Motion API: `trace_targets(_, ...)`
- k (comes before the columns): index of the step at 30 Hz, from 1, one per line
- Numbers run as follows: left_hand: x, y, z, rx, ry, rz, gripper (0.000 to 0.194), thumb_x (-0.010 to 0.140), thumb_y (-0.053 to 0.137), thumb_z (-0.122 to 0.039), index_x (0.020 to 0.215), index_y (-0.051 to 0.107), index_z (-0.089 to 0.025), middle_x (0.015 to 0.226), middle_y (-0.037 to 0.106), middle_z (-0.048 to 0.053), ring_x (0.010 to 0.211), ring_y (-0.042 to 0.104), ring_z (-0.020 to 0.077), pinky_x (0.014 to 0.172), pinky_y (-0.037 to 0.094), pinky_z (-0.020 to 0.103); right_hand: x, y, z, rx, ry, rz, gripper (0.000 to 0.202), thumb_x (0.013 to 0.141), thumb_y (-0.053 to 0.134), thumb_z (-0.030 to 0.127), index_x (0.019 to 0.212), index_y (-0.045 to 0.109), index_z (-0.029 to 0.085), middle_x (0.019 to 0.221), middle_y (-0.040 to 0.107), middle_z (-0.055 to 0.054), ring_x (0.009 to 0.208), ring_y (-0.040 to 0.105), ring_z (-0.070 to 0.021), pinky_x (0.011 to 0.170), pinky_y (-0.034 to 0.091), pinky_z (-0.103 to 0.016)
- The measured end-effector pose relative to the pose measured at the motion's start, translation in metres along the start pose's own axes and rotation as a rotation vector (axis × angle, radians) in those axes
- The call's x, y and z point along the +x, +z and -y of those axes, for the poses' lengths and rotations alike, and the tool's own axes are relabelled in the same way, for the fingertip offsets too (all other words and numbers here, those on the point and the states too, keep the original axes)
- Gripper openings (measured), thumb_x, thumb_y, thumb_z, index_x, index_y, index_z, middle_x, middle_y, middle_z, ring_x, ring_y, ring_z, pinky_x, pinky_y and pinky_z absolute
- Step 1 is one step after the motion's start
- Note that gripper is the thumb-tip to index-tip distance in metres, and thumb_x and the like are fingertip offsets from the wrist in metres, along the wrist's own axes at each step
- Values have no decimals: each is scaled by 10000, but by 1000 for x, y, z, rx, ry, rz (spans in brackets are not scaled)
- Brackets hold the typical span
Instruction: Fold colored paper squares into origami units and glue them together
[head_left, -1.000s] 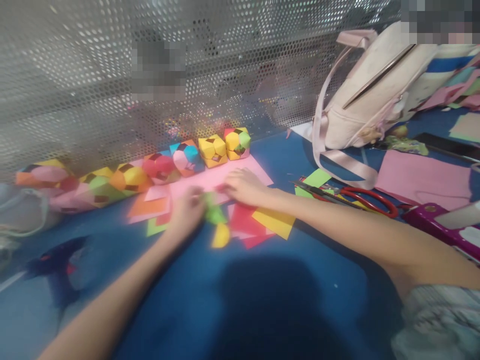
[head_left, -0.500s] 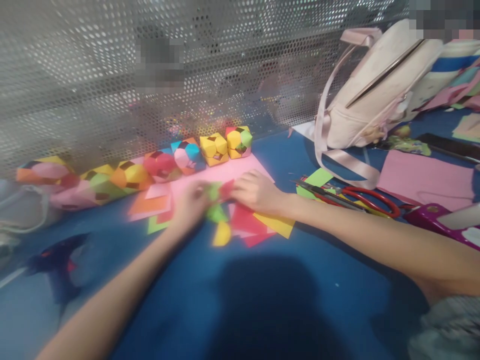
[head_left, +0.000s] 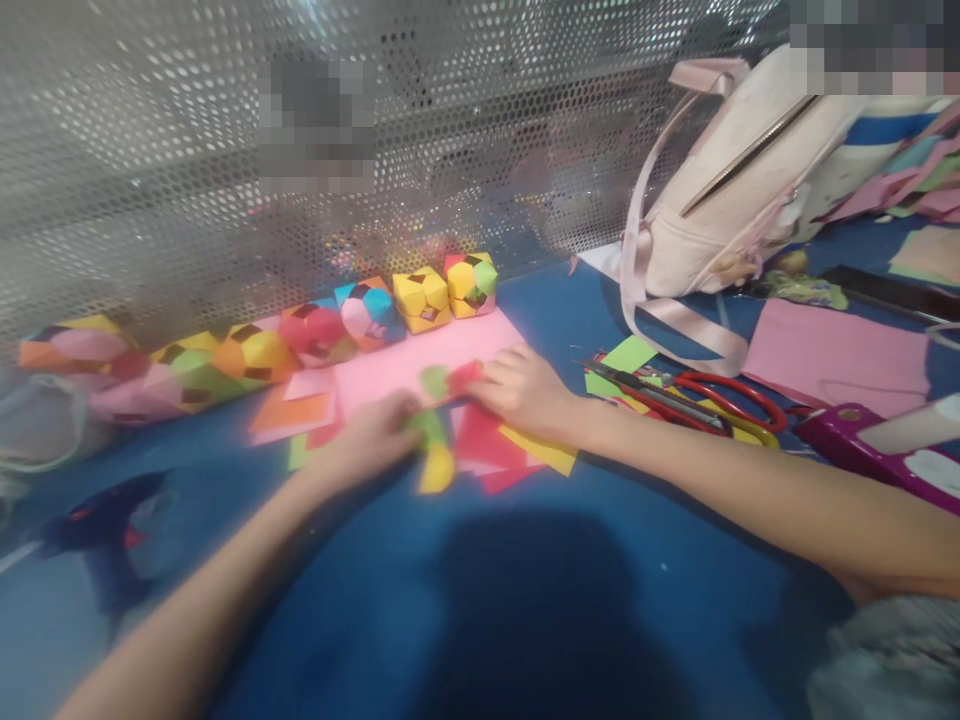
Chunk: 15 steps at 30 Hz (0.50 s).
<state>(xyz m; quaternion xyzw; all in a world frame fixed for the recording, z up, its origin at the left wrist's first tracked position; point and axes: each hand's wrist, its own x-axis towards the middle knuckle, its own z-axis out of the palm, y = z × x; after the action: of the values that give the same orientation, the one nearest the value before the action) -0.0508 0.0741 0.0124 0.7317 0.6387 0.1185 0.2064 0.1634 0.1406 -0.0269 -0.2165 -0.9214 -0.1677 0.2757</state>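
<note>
Folded coloured paper pieces, joined together, stretch between my two hands in the head view. My right hand (head_left: 525,392) has its fingers closed on the red end (head_left: 464,378) of this folded paper. At the green part (head_left: 429,430) my left hand (head_left: 376,428) pinches with curled fingers, blurred by motion. A yellow folded part (head_left: 437,468) hangs below the green. Under and beside my right hand lie red paper squares (head_left: 491,448) and a yellow sheet (head_left: 544,450). Behind the hands is a large pink sheet (head_left: 427,352).
A row of origami cubes (head_left: 421,298) runs along the perforated metal panel (head_left: 480,130). Red-handled scissors (head_left: 731,392), a purple tool (head_left: 847,440) and a cream backpack (head_left: 720,190) are on the right. A dark glue gun (head_left: 105,530) lies at left.
My left hand has turned lower and flatter beside the folded paper, which has shifted slightly. My right hand keeps its hold. The whole view has slid a little to the left.
</note>
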Motion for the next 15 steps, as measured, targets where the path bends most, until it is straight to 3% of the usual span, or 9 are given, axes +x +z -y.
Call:
trace_targets(3,2,7,0,25,56,-55,182,706,437,-174,809,586,-166,739,651,26,641,587,165,576,450,256,-3,1,3,18,22,56,257,912,417,132,885,670,163,738,608,-46,742,430,-181,677,234,-314)
trace_targets(9,11,11,5,67,48,-258,280,754,396,-216,890,625,-134,913,672,106,834,605,225,762,472,338,2,10,0,-17,77,121,250,910,426,123,894,675,139,786,633,-65,783,468,-196,684,236,-322)
trace_targets(15,19,16,18,57,48,-351,346,750,401,-226,985,633,-124,1029,669,133,941,613,252,841,470,361,9,15,-5,-60,165,125,240,904,437,116,908,676,142,776,632,-65,765,468,-197,681,224,-328)
